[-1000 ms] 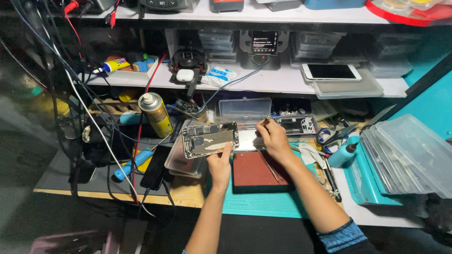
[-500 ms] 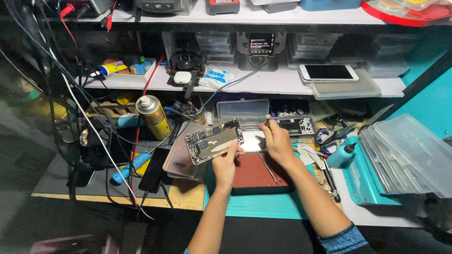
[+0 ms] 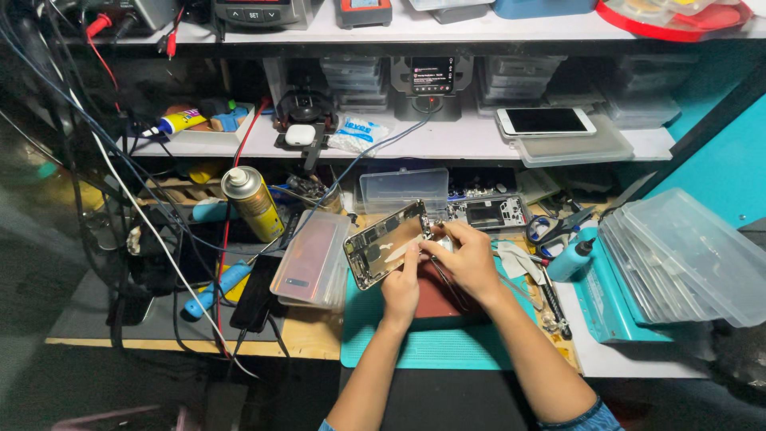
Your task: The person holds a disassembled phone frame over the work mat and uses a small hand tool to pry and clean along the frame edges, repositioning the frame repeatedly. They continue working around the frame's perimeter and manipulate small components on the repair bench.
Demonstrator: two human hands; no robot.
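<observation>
An opened smartphone body with a bare metal interior (image 3: pixel 387 243) is held tilted above the teal work mat (image 3: pixel 431 347) on the table, just in front of a clear plastic box (image 3: pixel 403 188). It is gripped from below by the left hand (image 3: pixel 401 289), whose grip is closed on its lower edge. The right hand (image 3: pixel 469 259) is pinched shut at the phone's right edge — what the fingertips hold cannot be told. A yellow spray can (image 3: pixel 249 202) stands to the left — well apart.
</observation>
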